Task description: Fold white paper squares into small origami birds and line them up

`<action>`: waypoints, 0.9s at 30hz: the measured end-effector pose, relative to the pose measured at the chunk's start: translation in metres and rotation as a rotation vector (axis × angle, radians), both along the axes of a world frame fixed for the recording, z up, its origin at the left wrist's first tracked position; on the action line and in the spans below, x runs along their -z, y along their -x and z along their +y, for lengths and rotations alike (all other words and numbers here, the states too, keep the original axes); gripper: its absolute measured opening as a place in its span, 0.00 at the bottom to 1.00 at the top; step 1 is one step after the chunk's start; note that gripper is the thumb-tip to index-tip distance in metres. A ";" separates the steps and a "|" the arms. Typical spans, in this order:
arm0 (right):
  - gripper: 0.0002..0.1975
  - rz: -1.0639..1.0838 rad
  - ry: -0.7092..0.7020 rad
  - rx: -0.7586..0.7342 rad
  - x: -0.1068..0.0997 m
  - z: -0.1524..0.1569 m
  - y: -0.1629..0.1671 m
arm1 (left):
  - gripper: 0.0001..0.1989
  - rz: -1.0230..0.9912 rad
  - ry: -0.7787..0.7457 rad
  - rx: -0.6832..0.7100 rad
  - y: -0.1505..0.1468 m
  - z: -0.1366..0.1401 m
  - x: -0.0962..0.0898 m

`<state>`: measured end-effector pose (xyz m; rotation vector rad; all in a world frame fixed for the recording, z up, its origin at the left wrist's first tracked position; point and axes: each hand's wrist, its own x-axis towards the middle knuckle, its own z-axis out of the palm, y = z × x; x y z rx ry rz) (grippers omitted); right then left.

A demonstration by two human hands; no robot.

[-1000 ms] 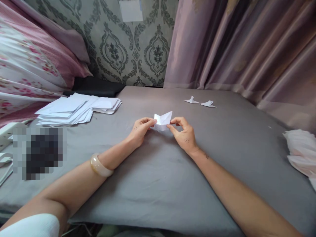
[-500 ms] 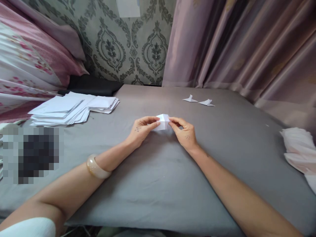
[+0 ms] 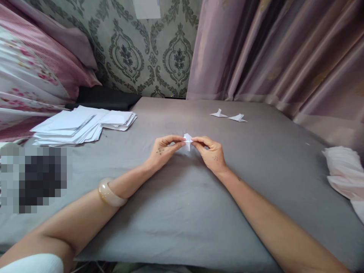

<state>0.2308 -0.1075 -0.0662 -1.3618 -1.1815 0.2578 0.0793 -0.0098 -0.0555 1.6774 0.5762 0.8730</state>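
A small piece of folded white paper (image 3: 188,142) is held up between my two hands, above the grey cloth-covered surface. My left hand (image 3: 168,148) pinches its left side between thumb and fingers. On the opposite side, the thumb and fingertips of my right hand (image 3: 209,149) grip the paper. Its upper part leans up to a point and a narrow flap hangs below; the fingertips hide its sides. Beyond my right hand lie two folded paper figures, one (image 3: 218,113) with a raised tip and another (image 3: 238,117) beside it.
Stacks of white paper (image 3: 65,125) lie at the back left, before a black item (image 3: 105,98). Pale bundled cloth (image 3: 345,170) is at the right edge. A patterned wall (image 3: 153,57) and mauve curtains (image 3: 244,49) border the grey surface (image 3: 182,220). A blurred patch covers the left.
The paper between my hands has gone from a wider, flatter shape to a narrower one with a pointed top. My hands have drawn slightly closer together.
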 end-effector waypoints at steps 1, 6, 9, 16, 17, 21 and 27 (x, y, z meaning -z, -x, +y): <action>0.05 -0.002 -0.005 -0.005 0.000 0.000 0.000 | 0.09 0.013 -0.036 -0.007 0.000 0.000 -0.001; 0.04 -0.059 -0.019 -0.015 -0.003 -0.001 -0.001 | 0.06 0.041 -0.250 -0.042 0.001 0.000 -0.004; 0.03 -0.093 -0.014 -0.013 -0.005 -0.002 0.001 | 0.06 0.057 -0.306 -0.060 0.002 0.000 -0.005; 0.05 -0.032 0.041 -0.059 -0.006 -0.004 0.006 | 0.10 -0.011 -0.010 0.106 0.003 -0.001 -0.007; 0.05 -0.020 0.030 -0.062 -0.006 -0.004 0.006 | 0.11 -0.023 0.080 0.126 0.002 -0.001 -0.007; 0.03 -0.019 0.033 -0.063 -0.009 -0.008 0.006 | 0.12 -0.041 0.269 0.103 0.000 -0.001 -0.007; 0.06 -0.010 0.084 -0.116 -0.013 -0.011 0.008 | 0.13 -0.038 0.278 0.088 0.000 -0.001 -0.006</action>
